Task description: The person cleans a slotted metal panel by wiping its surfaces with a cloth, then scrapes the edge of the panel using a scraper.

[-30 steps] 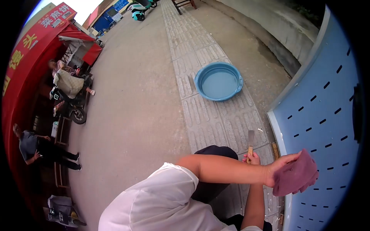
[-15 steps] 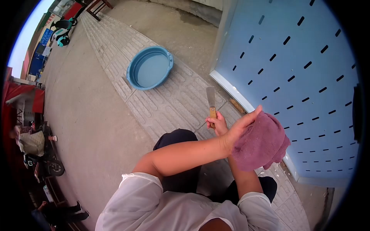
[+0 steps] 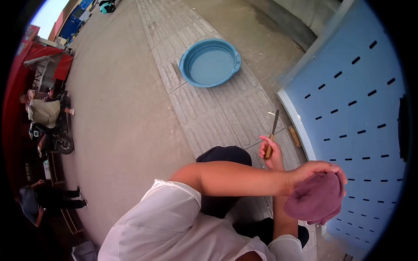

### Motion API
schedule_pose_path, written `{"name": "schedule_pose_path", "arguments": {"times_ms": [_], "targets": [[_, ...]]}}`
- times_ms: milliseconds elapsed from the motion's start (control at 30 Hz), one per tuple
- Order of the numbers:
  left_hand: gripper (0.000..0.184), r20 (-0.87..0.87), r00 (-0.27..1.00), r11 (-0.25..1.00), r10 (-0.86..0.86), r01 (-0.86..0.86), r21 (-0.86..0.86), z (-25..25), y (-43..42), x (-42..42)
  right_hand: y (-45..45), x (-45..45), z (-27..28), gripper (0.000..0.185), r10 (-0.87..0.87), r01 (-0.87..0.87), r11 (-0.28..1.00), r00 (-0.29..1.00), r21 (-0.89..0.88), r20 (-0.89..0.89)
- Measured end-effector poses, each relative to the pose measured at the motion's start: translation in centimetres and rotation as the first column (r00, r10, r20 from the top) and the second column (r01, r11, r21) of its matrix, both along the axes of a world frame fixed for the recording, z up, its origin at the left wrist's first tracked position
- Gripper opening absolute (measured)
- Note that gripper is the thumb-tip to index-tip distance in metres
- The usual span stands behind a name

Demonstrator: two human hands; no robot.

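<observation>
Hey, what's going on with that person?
The person's left hand holds a crumpled purple cloth by a pale blue slotted panel; I can't tell whether they touch. The right hand grips a wooden-handled metal scraper. A round blue basin, holding what looks like water, sits on grey ridged paving.

Your cloth is plum, your scraper brown-handled and grey-bladed, your shirt white, the basin blue, and the panel light blue, patterned with rows of black slots.
</observation>
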State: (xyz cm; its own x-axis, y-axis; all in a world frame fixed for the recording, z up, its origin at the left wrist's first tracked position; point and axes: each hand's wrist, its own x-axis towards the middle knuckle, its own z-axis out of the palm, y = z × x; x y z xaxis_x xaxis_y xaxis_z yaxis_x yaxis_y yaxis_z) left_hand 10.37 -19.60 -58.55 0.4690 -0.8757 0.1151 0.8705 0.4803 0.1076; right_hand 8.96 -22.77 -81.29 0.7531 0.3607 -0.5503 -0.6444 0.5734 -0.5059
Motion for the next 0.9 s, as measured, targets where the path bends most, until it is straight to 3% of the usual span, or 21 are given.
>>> {"name": "schedule_pose_path", "arguments": {"times_ms": [100, 200, 400, 533, 600, 667, 900], "targets": [[0.027, -0.014, 0.998, 0.998, 0.068, -0.068, -0.017, 0.2, 0.8, 0.7, -0.3, 1.0, 0.7, 0.038, 0.043, -0.043, 0.999, 0.999, -0.006, 0.006], [0.027, 0.047, 0.987, 0.986, 0.156, -0.158, 0.059, -0.3, 0.7, 1.0, -1.4, 1.9, 1.4, 0.046, -0.026, 0.029, 0.994, 0.999, -0.108, 0.025], [0.034, 0.087, 0.996, 0.998, -0.006, 0.012, -0.062, -0.6, 3.5, 3.5, -1.6, 7.4, 6.2, 0.051, -0.110, 0.147, 0.940, 0.984, -0.306, 0.137], [0.052, 0.036, 0.997, 0.840, 0.070, -0.040, -0.541, -2.7, 0.4, 5.0, -2.1, 9.1, 7.5, 0.044, -0.176, 0.241, 0.898, 0.964, -0.369, 0.201], [0.046, -0.116, 0.993, 0.886, 0.037, -0.087, -0.456, -1.2, -0.1, 3.9, -1.5, 9.4, 7.0, 0.041, -0.221, 0.298, 0.874, 0.947, -0.385, 0.231], [0.041, -0.148, 0.988, 0.992, 0.031, -0.049, -0.119, 0.8, 1.8, 4.3, -1.3, 10.7, 5.7, 0.040, -0.220, 0.309, 0.883, 0.938, -0.354, 0.270], [0.026, 0.039, 0.990, 0.991, 0.137, -0.137, -0.007, 0.2, 0.6, 3.7, -1.4, 12.3, 5.9, 0.037, -0.266, 0.364, 0.899, 0.895, -0.243, 0.357]]}}
